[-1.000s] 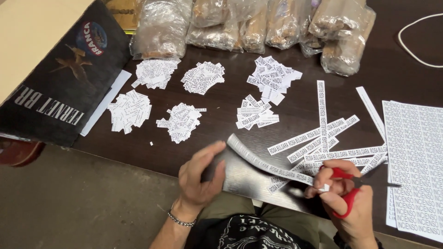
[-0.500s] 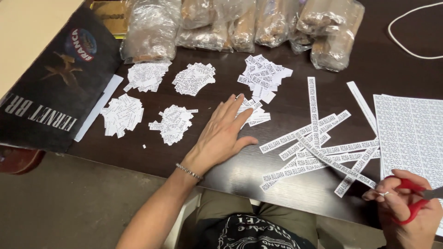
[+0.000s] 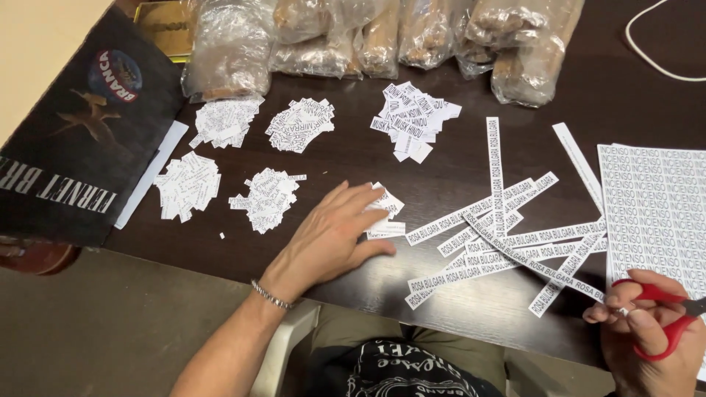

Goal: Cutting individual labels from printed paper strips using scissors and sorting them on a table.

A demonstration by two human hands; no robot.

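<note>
While your left hand (image 3: 331,235) lies flat and open on the dark wooden table (image 3: 346,158), its fingertips rest on a small pile of cut paper labels (image 3: 386,213) near the table's middle. Your right hand (image 3: 651,331), at the near right corner, is closed around the handles of red scissors (image 3: 665,312), thumb and fingers through the loops; the blades run out of view to the right. Between your hands, long printed paper strips (image 3: 507,235) lie crossed over one another, and a full printed sheet (image 3: 654,206) lies at the right edge, just beside them. Five more heaps of cut labels (image 3: 272,195) lie spread across the left and far part of the table. Clear plastic bags (image 3: 382,37) with brown contents line the far edge, and a dark printed cardboard box (image 3: 81,132) sits at the far left.
</note>
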